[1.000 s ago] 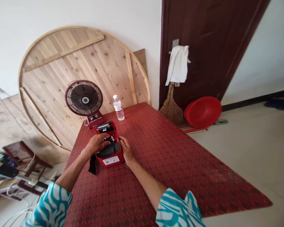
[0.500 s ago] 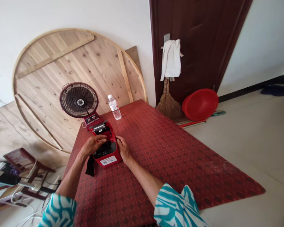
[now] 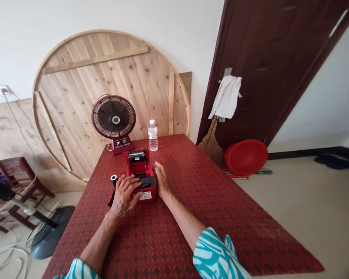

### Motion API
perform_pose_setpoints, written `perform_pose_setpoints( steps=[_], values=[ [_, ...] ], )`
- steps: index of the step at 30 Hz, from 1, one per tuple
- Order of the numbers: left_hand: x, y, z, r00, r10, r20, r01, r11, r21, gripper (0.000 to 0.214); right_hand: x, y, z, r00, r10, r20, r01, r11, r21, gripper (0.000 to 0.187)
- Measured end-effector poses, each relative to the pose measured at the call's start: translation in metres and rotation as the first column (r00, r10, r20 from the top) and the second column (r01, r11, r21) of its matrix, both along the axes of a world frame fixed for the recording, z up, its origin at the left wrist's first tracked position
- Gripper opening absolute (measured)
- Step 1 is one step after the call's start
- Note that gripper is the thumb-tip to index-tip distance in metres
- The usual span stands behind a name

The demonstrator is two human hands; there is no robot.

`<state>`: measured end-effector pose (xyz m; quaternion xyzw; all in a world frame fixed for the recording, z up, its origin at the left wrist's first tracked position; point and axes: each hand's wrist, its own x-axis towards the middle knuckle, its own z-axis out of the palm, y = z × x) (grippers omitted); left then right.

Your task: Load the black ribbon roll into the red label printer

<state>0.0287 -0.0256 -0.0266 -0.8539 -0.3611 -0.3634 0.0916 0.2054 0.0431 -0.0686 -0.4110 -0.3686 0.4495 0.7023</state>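
A small red label printer (image 3: 140, 176) with its lid raised stands on the red patterned table (image 3: 192, 201). My left hand (image 3: 124, 194) lies at its front left corner with the fingers spread over its edge, holding nothing. Flat against the printer's right side rests my right hand (image 3: 162, 179), fingers stretched out. A small black roll (image 3: 114, 178) stands on the table just left of the printer, and a black strip (image 3: 111, 198) lies under my left hand.
A red table fan (image 3: 114, 120) and a water bottle (image 3: 152, 135) stand at the table's far end. A round wooden tabletop (image 3: 104, 77) leans on the wall behind. Right of it are a dark door (image 3: 264, 69), a broom (image 3: 211, 143) and a red basin (image 3: 246, 157). A stool (image 3: 14, 174) and cables lie at left.
My left hand has come off the top of the printer and moved down to its front left corner. The black roll now stands on the table beside the printer. The view has shifted.
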Motion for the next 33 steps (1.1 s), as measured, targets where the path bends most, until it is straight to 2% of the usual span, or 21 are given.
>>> perform_pose_setpoints(
  steps=[5, 7, 9, 12, 17, 19, 23, 27, 33],
  values=[
    [-0.004, 0.003, -0.004, 0.998, -0.05, 0.023, 0.046, 0.989, 0.143, 0.02, 0.002, 0.048, 0.046, 0.993, -0.011, 0.115, 0.0, 0.995, 0.097, 0.05],
    [-0.004, 0.002, -0.004, 0.999, -0.044, 0.021, 0.04, 0.986, 0.162, 0.02, 0.002, 0.054, 0.059, 0.986, 0.009, 0.164, -0.031, 0.99, 0.137, 0.048],
    [-0.003, 0.001, -0.004, 0.999, -0.022, 0.027, 0.017, 0.984, 0.177, 0.021, 0.003, 0.048, 0.064, 0.979, 0.001, 0.205, -0.038, 0.984, 0.175, 0.046],
    [-0.002, -0.003, -0.003, 0.998, 0.023, 0.057, -0.033, 0.981, 0.193, 0.021, 0.007, 0.022, 0.06, 0.954, -0.041, 0.297, -0.031, 0.971, 0.235, 0.043],
    [-0.002, -0.006, -0.003, 0.995, 0.058, 0.082, -0.071, 0.983, 0.171, 0.022, 0.015, -0.027, 0.04, 0.883, -0.099, 0.458, -0.049, 0.953, 0.3, 0.044],
    [-0.005, -0.004, -0.005, 0.993, 0.08, 0.087, -0.092, 0.985, 0.148, 0.033, 0.015, -0.037, 0.033, 0.872, -0.096, 0.479, -0.076, 0.942, 0.327, 0.043],
    [-0.013, 0.002, -0.008, 0.977, 0.192, 0.097, -0.199, 0.978, 0.067, 0.069, 0.013, -0.04, 0.024, 0.871, -0.114, 0.479, -0.085, 0.923, 0.375, 0.041],
    [-0.016, 0.001, -0.008, 0.968, 0.25, 0.038, -0.249, 0.968, -0.022, 0.065, 0.01, -0.038, 0.02, 0.879, -0.132, 0.458, -0.075, 0.91, 0.407, 0.038],
    [-0.015, 0.001, -0.007, 0.967, 0.251, 0.049, -0.25, 0.968, -0.022, 0.058, 0.011, -0.038, 0.009, 0.862, -0.134, 0.49, -0.09, 0.909, 0.406, 0.038]
  ],
)
